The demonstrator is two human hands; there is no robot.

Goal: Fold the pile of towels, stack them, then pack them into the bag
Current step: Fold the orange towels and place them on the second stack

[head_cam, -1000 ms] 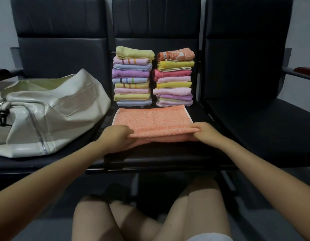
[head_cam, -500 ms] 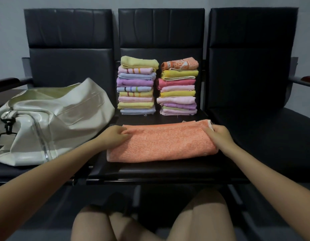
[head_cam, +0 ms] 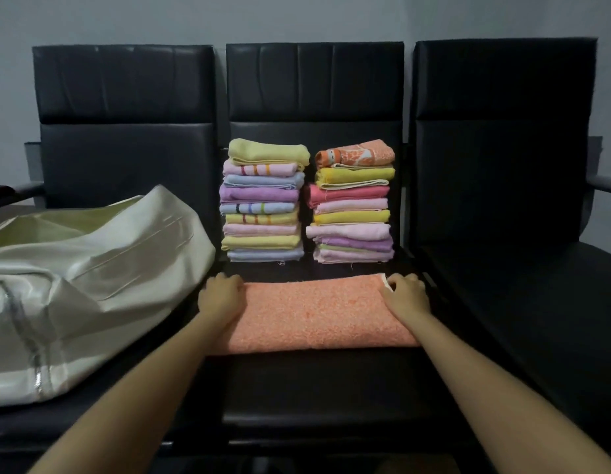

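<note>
Folding the orange towel [head_cam: 314, 311] on the middle chair seat [head_cam: 317, 384]

My left hand [head_cam: 222, 295] and right hand [head_cam: 405, 295] pinch its far corners; uneven pull could skew the fold, or nudge the stacks [head_cam: 264, 200] behind.
</note>
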